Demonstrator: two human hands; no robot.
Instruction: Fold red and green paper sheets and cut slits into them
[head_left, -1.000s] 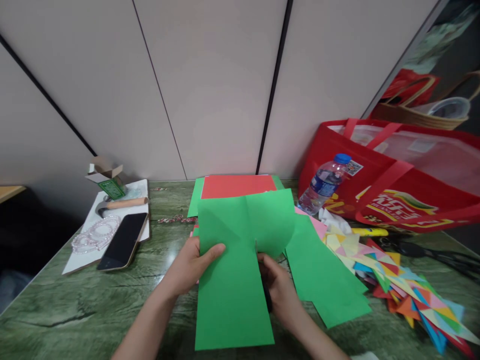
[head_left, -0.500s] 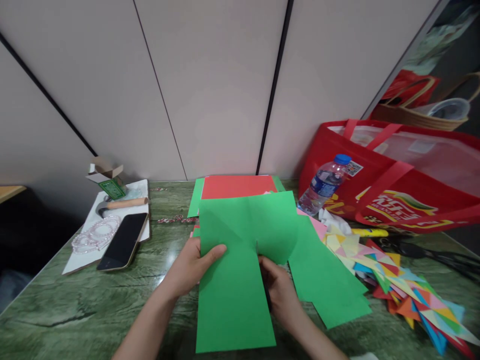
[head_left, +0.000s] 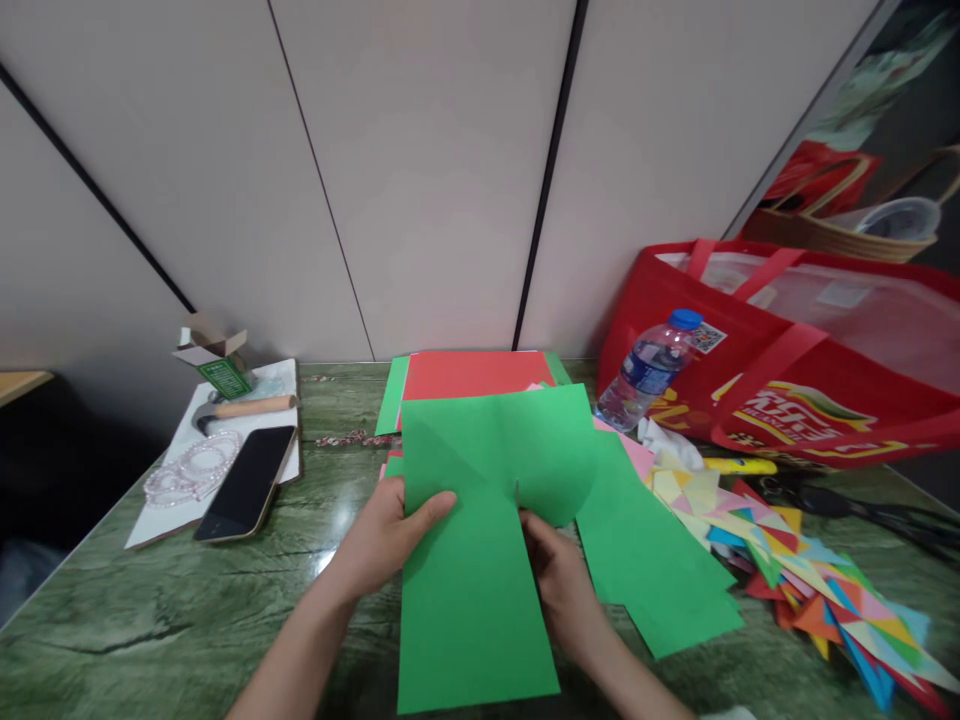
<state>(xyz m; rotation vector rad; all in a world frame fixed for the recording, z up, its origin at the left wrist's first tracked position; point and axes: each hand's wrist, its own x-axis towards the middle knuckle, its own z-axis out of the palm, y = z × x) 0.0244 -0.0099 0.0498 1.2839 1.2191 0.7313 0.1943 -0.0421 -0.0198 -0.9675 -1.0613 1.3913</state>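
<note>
A green paper sheet (head_left: 472, 560) is held up over the green marbled table (head_left: 150, 610). My left hand (head_left: 386, 535) grips its left edge, thumb on top. My right hand (head_left: 559, 575) is closed at a cut or slit in the sheet's right side, partly hidden behind the paper; a dark object shows under its fingers but I cannot make it out. Under the sheet lies a stack of red paper (head_left: 469, 373) and green paper, and another green sheet (head_left: 652, 560) rests to the right.
Left: a white board (head_left: 161, 505) with a phone (head_left: 247, 483), bead bracelets (head_left: 187, 468), a hammer (head_left: 244, 407) and a small box (head_left: 214, 355). Right: a water bottle (head_left: 649, 368), a red bag (head_left: 810, 350), coloured paper triangles (head_left: 810, 570), a yellow marker (head_left: 739, 466), black scissors (head_left: 885, 510).
The held green sheet has shifted slightly right and lower. Both hands kept their grip and moved very little.
</note>
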